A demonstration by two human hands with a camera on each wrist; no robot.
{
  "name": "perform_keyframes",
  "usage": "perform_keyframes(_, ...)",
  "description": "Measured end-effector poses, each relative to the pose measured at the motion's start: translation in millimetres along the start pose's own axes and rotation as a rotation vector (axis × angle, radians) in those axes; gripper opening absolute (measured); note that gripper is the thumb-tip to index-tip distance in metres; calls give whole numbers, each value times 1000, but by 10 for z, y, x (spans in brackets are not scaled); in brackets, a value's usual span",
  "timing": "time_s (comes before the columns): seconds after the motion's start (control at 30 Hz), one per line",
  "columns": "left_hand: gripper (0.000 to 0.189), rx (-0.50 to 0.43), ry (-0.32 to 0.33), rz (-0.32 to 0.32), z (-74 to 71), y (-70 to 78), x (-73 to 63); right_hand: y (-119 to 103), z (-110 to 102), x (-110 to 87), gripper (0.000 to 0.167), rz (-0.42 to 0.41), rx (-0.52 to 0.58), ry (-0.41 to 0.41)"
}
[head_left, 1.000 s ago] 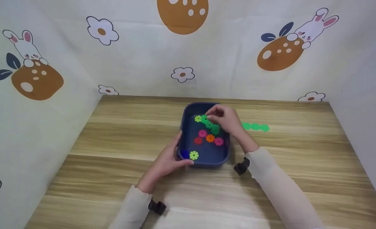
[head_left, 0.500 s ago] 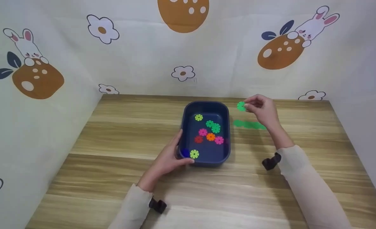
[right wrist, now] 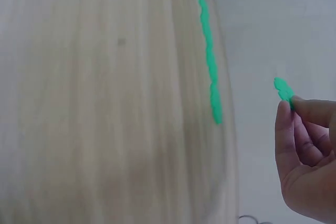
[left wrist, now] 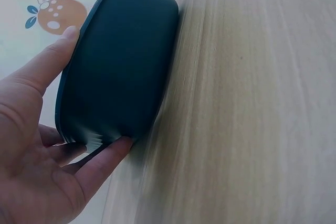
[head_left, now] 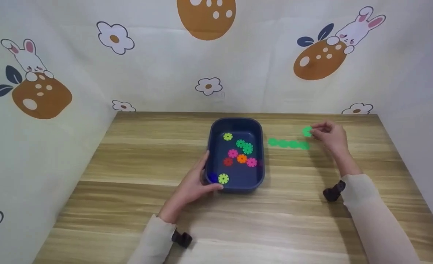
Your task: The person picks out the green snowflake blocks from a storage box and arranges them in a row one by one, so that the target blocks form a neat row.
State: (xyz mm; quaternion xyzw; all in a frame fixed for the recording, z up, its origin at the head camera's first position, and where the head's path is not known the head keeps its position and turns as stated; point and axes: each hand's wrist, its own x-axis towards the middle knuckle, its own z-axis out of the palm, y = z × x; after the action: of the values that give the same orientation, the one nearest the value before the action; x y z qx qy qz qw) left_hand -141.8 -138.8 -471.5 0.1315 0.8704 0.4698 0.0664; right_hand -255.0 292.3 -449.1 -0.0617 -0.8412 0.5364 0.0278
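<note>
My left hand (head_left: 192, 186) holds the near left corner of a dark blue plastic bin (head_left: 262, 176), thumb at the rim and fingers along the outer wall. In the left wrist view, the bin's outer side (left wrist: 118, 61) faces the camera. Between thumb and fingertips, my right hand (head_left: 332, 139) pinches a green snowflake disc (head_left: 307, 131), raised above the table. Just in front of that disc lies a row of green discs (head_left: 288, 143), end to end; the right wrist view shows this row (right wrist: 211, 66) too.
Inside the bin are several loose discs: green (head_left: 247, 148), pink (head_left: 233, 153), orange (head_left: 241, 158), red (head_left: 228, 161), yellow-green (head_left: 223, 178) and dark blue (head_left: 212, 178). The wooden table (head_left: 139, 146) ends at a printed cloth wall (head_left: 165, 73).
My right hand has lifted a green disc out of the bin and carried it rightward, past the right end of the row. My left hand has stayed on the bin.
</note>
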Motion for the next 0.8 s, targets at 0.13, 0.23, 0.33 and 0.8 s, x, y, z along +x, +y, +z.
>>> perform_keyframes(0.13,112,-3,-3,3,5,8,5,116,-101,-24,33,83,-64,-1)
perform_keyframes(0.23,111,-7,-3,-1,7,6,2,199,-148,-39,33,140,-123,-32)
perform_keyframes(0.33,111,-10,-3,-4,7,0,-1,269,-176,-48,31,161,-229,-54)
perform_keyframes(0.8,111,0,-3,-7,-2,1,-25,228,-119,-57,22,157,-396,-76)
